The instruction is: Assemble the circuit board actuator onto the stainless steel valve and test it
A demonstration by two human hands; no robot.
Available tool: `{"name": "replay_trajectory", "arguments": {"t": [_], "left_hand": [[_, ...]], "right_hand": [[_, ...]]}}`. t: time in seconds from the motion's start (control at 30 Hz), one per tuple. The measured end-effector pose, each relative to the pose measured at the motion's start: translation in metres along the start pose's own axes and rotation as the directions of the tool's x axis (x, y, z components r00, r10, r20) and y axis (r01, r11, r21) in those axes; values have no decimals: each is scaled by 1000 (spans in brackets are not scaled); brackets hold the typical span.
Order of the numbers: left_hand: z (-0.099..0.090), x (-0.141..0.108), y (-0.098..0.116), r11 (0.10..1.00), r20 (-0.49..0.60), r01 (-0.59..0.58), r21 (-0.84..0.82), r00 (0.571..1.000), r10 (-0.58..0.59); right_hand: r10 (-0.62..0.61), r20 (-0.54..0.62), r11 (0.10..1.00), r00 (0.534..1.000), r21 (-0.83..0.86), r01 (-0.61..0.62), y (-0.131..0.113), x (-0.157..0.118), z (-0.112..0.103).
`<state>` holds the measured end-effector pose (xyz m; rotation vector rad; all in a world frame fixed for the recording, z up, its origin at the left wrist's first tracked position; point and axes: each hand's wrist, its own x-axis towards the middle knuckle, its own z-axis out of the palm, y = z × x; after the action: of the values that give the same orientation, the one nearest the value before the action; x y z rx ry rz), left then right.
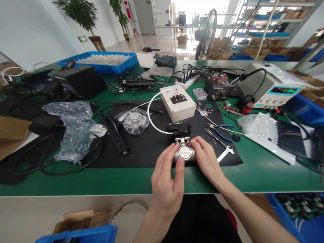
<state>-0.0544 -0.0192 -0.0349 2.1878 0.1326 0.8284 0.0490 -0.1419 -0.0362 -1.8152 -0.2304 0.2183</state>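
"Since both hands are on the metal valve point(184, 153), where does it sit?"

"On the black mat point(144, 150), about 5 o'clock from mat centre, close to the near edge of the green table point(106, 185). Clock below is centred on the valve, 12 pointing away from the person."

"Fingers?"

"Left hand point(166, 177): four fingers close together, tips at the valve's 10. Thumb well apart from them, tip over the front face near 7. Right hand point(206, 158): fingers bent onto the right end, 1 to 3. Valve is held between the two. How hard they squeeze, can't tell."

"Handling?"

"My read: dense, heavy for its size, rigid, no give. Smooth casting, so could slip in greasy fingers. Raised lettering adds little bite."

"Weak spots?"

"Black housing point(178, 128) on top, at 12. Looks like plastic, likely the fragile part. White cable point(149, 109) leaves its left side and arcs round to the pale box point(179, 108), also at 12, farther out. Wouldn't lift by either."

"So grip where?"

"Bare metal, both ends, 9 and 3. Leave the cable slack."

"Nearby?"

"Pliers point(224, 135) at 2, apart from the hands. Wrench point(225, 153) at 3, just beside the right wrist."
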Motion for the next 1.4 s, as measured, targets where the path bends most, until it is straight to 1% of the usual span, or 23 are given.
{"name": "replay_trajectory", "arguments": {"t": [0.07, 0.17, 0.23, 0.33, 0.4, 0.5, 0.57, 0.6, 0.73, 0.83, 0.9, 0.97, 1.03, 1.1, 1.17, 1.23, 1.33, 1.4], "left_hand": [[3, -1, 5, 999, -49, 30, 16, 998, -29], [3, 0, 9, 999, -23, 17, 31, 1000, -17], [3, 1, 10, 999, -29, 23, 31, 999, -22], [2, 2, 10, 997, -34, 64, 43, 997, -62], [1, 2, 9, 995, -21, 97, 14, 995, -96], [1, 3, 8, 985, -43, 172, -20, 984, -172], [0, 3, 8, 981, -13, 191, -46, 981, -192], [0, 3, 9, 981, -4, 187, -55, 982, -187], [1, 3, 9, 988, -38, 154, -23, 987, -155], [0, 4, 9, 994, -46, 105, -43, 993, -107], [-1, 5, 9, 993, -70, 114, -21, 991, -116], [-2, 6, 9, 991, -44, 133, -3, 990, -134], [-3, 6, 9, 994, -15, 109, -27, 994, -110], [-3, 6, 10, 996, -43, 77, -36, 996, -78], [-2, 6, 10, 995, -67, 99, -15, 993, -100], [-1, 6, 10, 993, -61, 118, -9, 991, -118], [-1, 6, 10, 997, -96, 69, -23, 993, -71], [-1, 6, 9, 998, -129, 61, 8, 990, -60]], "right_hand": [[-5, 7, 1000, 1000, -3, 5, -1, 0, 0], [-7, 15, 1000, 1000, -2, 7, -1, 0, 0], [-4, 14, 1000, 1000, 4, 4, -2, 0, 0], [-4, 19, 1000, 1000, 5, 4, -2, 1, 0], [-2, 17, 1000, 1000, -1, 2, -2, 1, 0], [0, 14, 1000, 1000, -4, 0, -3, 1, 0], [0, 13, 1000, 1000, -6, 0, -4, 1, 0], [0, 11, 1000, 1000, -7, 0, -4, 0, 0], [-7, 2, 1000, 1000, -11, 7, -4, 0, 0], [-13, 3, 1000, 1000, -17, 13, -4, 0, 1], [-15, -2, 1000, 1000, -21, 15, -4, 1, 1], [-21, -2, 999, 1000, -25, 21, -4, 1, 1], [-26, 0, 999, 1000, -27, 26, -4, 1, 2], [-29, -1, 999, 1000, -24, 29, -4, 1, 2], [-28, 2, 999, 1000, -21, 28, -4, 1, 1], [-29, 4, 999, 1000, -23, 30, -4, 1, 1], [-37, -11, 999, 999, -37, 36, -3, 1, 1], [-45, -18, 998, 999, -49, 44, -3, 0, 1]]}}
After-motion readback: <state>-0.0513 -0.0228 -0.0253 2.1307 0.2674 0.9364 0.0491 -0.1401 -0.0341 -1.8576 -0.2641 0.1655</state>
